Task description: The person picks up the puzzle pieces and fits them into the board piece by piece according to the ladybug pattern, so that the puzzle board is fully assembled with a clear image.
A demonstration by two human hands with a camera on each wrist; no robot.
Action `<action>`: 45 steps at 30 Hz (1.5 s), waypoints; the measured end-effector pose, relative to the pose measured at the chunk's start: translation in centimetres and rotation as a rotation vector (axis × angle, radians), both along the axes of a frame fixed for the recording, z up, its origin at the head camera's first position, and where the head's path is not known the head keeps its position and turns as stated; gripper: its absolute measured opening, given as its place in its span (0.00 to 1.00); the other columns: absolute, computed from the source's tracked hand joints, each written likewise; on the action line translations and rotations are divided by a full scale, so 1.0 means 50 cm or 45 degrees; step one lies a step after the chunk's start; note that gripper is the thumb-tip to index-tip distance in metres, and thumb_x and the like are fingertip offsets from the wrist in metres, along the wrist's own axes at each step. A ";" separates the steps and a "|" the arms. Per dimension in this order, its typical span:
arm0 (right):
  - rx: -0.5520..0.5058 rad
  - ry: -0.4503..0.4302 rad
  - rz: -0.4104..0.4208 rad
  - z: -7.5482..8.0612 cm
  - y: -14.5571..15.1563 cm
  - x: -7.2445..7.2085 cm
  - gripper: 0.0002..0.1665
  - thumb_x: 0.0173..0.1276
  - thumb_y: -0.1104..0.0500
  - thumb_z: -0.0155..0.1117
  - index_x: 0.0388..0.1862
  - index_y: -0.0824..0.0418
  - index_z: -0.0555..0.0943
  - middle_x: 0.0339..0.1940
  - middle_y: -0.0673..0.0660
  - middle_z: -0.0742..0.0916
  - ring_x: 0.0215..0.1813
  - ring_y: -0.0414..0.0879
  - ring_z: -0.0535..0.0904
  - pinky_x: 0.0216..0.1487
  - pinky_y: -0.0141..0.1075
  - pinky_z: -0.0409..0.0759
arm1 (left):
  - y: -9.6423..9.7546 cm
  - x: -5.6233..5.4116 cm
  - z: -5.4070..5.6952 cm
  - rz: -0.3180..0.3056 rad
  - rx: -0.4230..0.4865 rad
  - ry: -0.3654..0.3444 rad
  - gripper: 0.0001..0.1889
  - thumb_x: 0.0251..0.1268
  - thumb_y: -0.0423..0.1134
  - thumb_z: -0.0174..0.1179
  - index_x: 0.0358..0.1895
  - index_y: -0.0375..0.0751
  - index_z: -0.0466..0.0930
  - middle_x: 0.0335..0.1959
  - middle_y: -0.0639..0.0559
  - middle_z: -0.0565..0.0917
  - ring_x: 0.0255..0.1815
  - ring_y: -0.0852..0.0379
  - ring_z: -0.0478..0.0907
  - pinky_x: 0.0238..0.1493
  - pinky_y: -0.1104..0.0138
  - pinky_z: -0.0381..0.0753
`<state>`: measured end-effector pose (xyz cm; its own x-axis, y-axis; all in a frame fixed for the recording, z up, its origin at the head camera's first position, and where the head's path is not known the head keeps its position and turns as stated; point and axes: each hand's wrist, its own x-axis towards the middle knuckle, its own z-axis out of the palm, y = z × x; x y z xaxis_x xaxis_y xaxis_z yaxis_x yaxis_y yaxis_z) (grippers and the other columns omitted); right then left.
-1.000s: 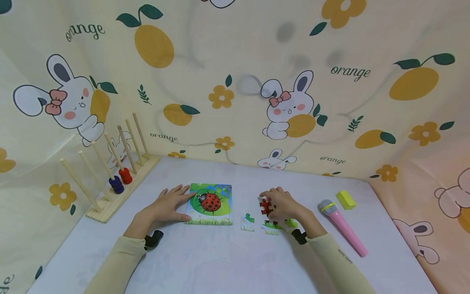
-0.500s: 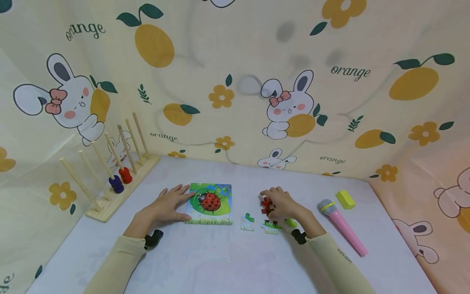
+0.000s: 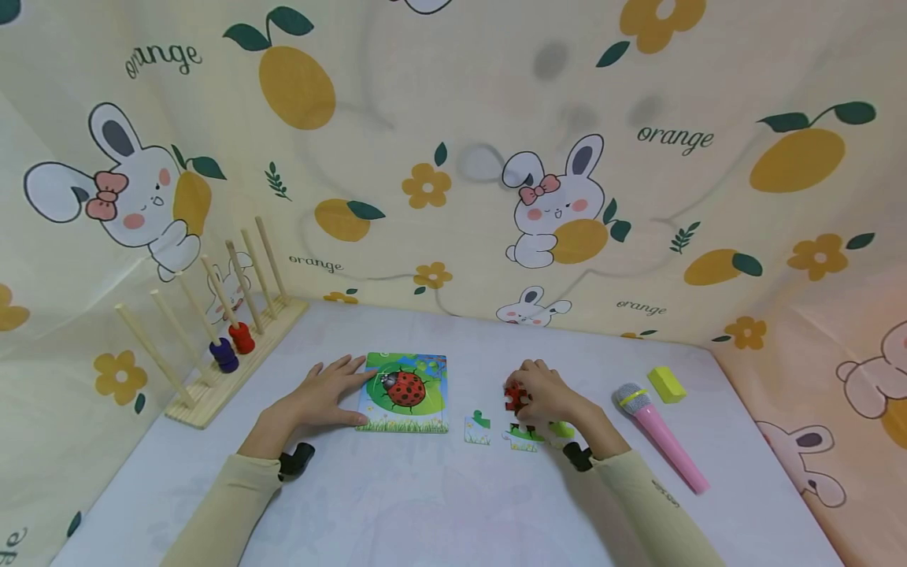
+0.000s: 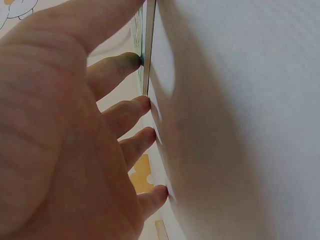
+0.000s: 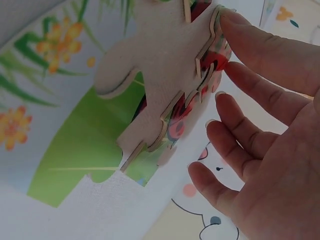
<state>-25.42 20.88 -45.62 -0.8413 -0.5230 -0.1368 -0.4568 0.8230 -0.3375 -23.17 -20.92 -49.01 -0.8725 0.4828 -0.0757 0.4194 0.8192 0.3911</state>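
In the head view, my left hand (image 3: 324, 398) lies at the left side of a square ladybug picture board (image 3: 405, 394). Its fingers are spread, with forefinger and thumb touching the board's edge; the left wrist view shows the other fingertips on the tabletop. My right hand (image 3: 542, 392) holds a red ladybug puzzle piece (image 3: 516, 398) between thumb and forefinger, low over the table. The right wrist view shows its other fingers loosely bent, apart from the pieces. Nearby lie a grass-edged corner piece (image 3: 478, 429) and green pieces (image 3: 524, 438), partly hidden by the hand.
A wooden peg rack (image 3: 234, 366) with blue rings (image 3: 224, 356) and red rings (image 3: 242, 339) stands at the left. On the right lie a pink toy microphone (image 3: 662, 437) and a yellow block (image 3: 668, 385). A printed cloth wall rises behind the table.
My right forefinger has drawn in a little, and the red puzzle piece has shifted slightly to the right. The left hand and the board have stayed in place.
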 end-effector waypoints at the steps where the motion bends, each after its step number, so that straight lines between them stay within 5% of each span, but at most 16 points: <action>1: -0.001 0.000 0.003 0.001 0.000 0.000 0.25 0.53 0.63 0.79 0.51 0.60 0.83 0.45 0.55 0.78 0.51 0.53 0.68 0.50 0.51 0.68 | 0.000 0.000 0.001 0.000 0.001 -0.001 0.49 0.52 0.67 0.68 0.75 0.46 0.65 0.78 0.37 0.57 0.78 0.32 0.48 0.68 0.28 0.44; 20: -0.053 -0.038 -0.020 -0.004 -0.001 -0.004 0.32 0.52 0.64 0.80 0.56 0.62 0.78 0.48 0.53 0.77 0.48 0.47 0.74 0.53 0.53 0.69 | 0.003 0.004 0.008 0.006 -0.002 -0.008 0.49 0.52 0.66 0.69 0.75 0.45 0.65 0.78 0.36 0.57 0.78 0.31 0.48 0.68 0.27 0.44; 30: -0.100 -0.065 -0.019 0.000 0.002 -0.003 0.26 0.52 0.67 0.79 0.50 0.58 0.80 0.48 0.54 0.75 0.44 0.50 0.72 0.50 0.49 0.69 | 0.003 0.006 0.011 0.003 0.000 -0.007 0.48 0.53 0.65 0.69 0.75 0.44 0.65 0.78 0.36 0.57 0.78 0.31 0.48 0.68 0.27 0.44; 36: -0.243 -0.087 0.029 0.001 0.006 -0.009 0.18 0.57 0.74 0.72 0.44 0.62 0.79 0.39 0.53 0.78 0.41 0.48 0.73 0.44 0.40 0.77 | 0.003 0.005 0.009 0.001 0.008 -0.006 0.48 0.52 0.65 0.69 0.75 0.46 0.65 0.78 0.37 0.57 0.78 0.32 0.48 0.68 0.27 0.44; 45: -0.480 -0.139 0.116 0.007 0.000 -0.026 0.10 0.64 0.75 0.62 0.40 0.64 0.81 0.32 0.53 0.83 0.32 0.43 0.75 0.32 0.34 0.76 | 0.004 0.004 0.007 0.000 0.007 -0.016 0.49 0.52 0.66 0.69 0.75 0.46 0.65 0.78 0.37 0.56 0.78 0.32 0.47 0.67 0.27 0.43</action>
<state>-26.74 20.88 -45.26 -0.7803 -0.6254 -0.0067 -0.4671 0.5898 -0.6587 -22.97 -20.75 -48.65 -0.8715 0.4831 -0.0843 0.4142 0.8172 0.4007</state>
